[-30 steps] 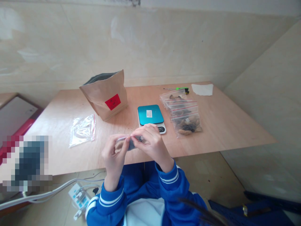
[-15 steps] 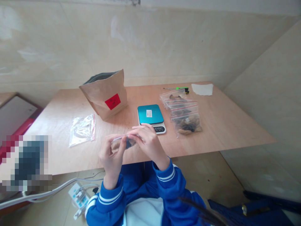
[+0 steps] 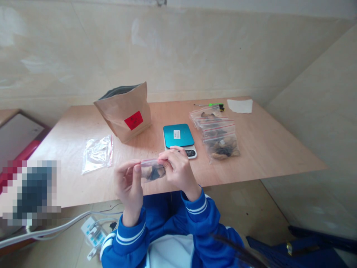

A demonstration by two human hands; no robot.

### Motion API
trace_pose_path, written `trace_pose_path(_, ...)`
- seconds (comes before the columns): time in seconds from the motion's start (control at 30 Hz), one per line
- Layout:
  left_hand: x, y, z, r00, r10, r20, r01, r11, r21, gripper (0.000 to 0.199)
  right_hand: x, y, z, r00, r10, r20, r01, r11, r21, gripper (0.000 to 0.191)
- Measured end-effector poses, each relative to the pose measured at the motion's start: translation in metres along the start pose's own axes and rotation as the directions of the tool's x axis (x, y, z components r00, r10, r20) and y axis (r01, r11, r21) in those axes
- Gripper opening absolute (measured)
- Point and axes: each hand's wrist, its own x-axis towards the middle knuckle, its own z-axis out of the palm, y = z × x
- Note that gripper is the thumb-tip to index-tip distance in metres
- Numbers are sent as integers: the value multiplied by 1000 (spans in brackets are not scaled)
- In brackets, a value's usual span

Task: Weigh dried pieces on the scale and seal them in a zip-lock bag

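Observation:
A small clear zip bag point(image 3: 154, 172) with brown and dark dried pieces inside is stretched between both hands at the table's front edge. My left hand point(image 3: 129, 184) pinches its left top corner between thumb and fingers. At the right end of the red-lined zip, my right hand point(image 3: 178, 167) grips the bag with thumb and fingertips. Just beyond that hand stands a kitchen scale point(image 3: 178, 135) with a teal top and a white label; the hand hides part of its base. Fingers cover both ends of the bag.
A brown paper pouch point(image 3: 126, 115) with a red label stands open at the back left. Flat clear zip bags point(image 3: 97, 153) lie on the left. Several filled zip bags point(image 3: 221, 147) overlap on the right, near a green screwdriver point(image 3: 214, 105) and a white paper piece point(image 3: 240, 106).
My hands have moved apart along the bag's top edge, the left hand going left and the right slightly right. More of the zip and contents now shows.

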Motion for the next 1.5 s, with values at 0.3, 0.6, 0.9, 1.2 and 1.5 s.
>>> trace_pose_path(0.3, 1, 6, 1, 999, 35, -14, -35, 999, 19, 13, 7, -18, -10, 1000, 8, 11, -8, 999, 42, 10)
trace_pose_path(0.6, -6, 2, -4, 987, 29, 160, -27, 999, -17, 6, 5, -22, -5, 995, -21, -102, 24, 999, 35, 18)
trace_pose_path(0.9, -7, 2, -3, 988, 55, 147, -62, 997, 39, 1, 0, -20, 5, 998, 16, -62, -13, 999, 39, 21)
trace_pose_path(1.2, 0, 3, -2, 997, 77, -10, -76, 994, 79, 6, 2, -6, 3, 992, -18, 125, 8, 997, 76, 19)
trace_pose_path(1.5, -1, -2, -5, 995, 67, 75, -71, 996, 50, 4, -5, 1, 5, 997, -36, 73, 30, 996, 83, 24)
